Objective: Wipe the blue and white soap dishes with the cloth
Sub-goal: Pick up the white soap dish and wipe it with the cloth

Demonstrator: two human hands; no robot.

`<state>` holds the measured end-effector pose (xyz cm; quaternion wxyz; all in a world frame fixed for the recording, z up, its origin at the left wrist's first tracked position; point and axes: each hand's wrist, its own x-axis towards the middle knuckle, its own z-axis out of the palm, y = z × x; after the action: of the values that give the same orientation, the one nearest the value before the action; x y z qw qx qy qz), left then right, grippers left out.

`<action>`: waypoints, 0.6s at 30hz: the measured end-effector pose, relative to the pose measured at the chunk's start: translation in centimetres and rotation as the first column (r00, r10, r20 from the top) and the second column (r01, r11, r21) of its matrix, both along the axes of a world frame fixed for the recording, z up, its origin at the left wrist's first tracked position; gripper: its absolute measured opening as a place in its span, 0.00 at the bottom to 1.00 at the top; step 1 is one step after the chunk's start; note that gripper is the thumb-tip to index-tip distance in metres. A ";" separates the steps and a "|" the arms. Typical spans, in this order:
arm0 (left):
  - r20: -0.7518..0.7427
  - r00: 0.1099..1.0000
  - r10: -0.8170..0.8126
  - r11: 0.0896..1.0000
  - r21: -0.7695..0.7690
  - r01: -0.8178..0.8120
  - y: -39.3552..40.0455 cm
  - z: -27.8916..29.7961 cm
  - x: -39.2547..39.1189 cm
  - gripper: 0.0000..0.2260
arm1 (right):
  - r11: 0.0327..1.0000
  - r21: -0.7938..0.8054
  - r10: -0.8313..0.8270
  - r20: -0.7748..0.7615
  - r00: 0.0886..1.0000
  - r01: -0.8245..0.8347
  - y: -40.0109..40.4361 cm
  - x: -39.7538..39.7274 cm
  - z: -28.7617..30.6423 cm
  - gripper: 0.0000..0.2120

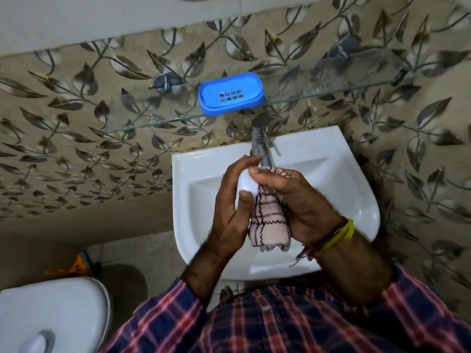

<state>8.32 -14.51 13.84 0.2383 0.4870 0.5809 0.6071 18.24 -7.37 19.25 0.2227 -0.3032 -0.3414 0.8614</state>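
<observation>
The left hand [230,197] curls round the white soap dish [245,183], thumb on its near edge, fingers wrapped behind. The right hand [297,200] clamps the checked cloth [267,220] against the dish, thumb pressing on top, the loose end hanging below. Both are held over the basin of the sink [344,189], just in front of the tap [262,146]. The blue soap dish [230,94] sits on the glass shelf [331,91], near its front edge, above the tap. The white dish seems to be the one in hand; next, probably, it goes back and the blue one needs a reach up.
</observation>
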 end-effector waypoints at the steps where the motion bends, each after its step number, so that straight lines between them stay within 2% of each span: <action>1: 0.063 0.997 0.036 0.999 0.000 -0.036 0.3 0.3 0.2 0.35 | 1.000 0.012 -0.011 0.012 1.000 0.011 -0.2 -0.3 0.0 0.06; 4: 0.115 0.991 0.068 0.998 -0.005 -0.068 0.5 0.4 -0.4 0.32 | 0.987 0.157 -0.023 0.014 1.000 0.020 -0.8 -0.2 -0.4 0.08; 7: 0.299 0.954 0.025 1.000 -0.013 -0.022 -0.3 0.4 -0.7 0.35 | 0.929 0.360 0.089 -0.006 0.996 -0.081 -1.3 0.6 -1.0 0.10; 8: 0.348 0.937 0.017 0.999 -0.035 -0.005 -0.6 0.3 -0.5 0.36 | 0.918 0.379 0.123 0.000 0.992 -0.114 -1.3 0.8 -1.0 0.10; 10: 0.425 0.905 0.007 0.997 -0.069 0.024 -0.9 0.6 0.1 0.35 | 0.930 0.335 0.162 -0.004 0.987 -0.152 -0.8 1.0 -1.1 0.03; 12: 0.489 0.872 0.002 0.996 -0.076 0.040 -0.7 1.2 0.1 0.34 | 0.945 0.289 0.167 -0.035 0.985 -0.150 -0.4 1.0 -1.0 0.05; 14: 0.507 0.862 -0.011 0.998 -0.053 0.044 -0.5 1.7 -0.2 0.33 | 0.920 0.347 0.202 -0.015 0.979 -0.184 -0.3 1.0 -0.9 0.04; 16: 0.513 0.858 -0.015 0.998 -0.049 0.047 -0.6 1.9 0.0 0.33 | 0.887 0.413 0.220 0.013 0.975 -0.206 -0.1 1.1 -0.8 0.08; 18: 0.526 0.850 -0.008 0.996 -0.069 0.052 -0.8 1.8 0.5 0.34 | 0.916 0.370 0.177 -0.020 0.984 -0.157 -0.2 1.0 -0.7 0.09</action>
<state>8.85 -15.29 15.67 0.4168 0.3018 0.5101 0.6892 19.26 -7.55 18.52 0.2102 -0.2031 -0.5149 0.8059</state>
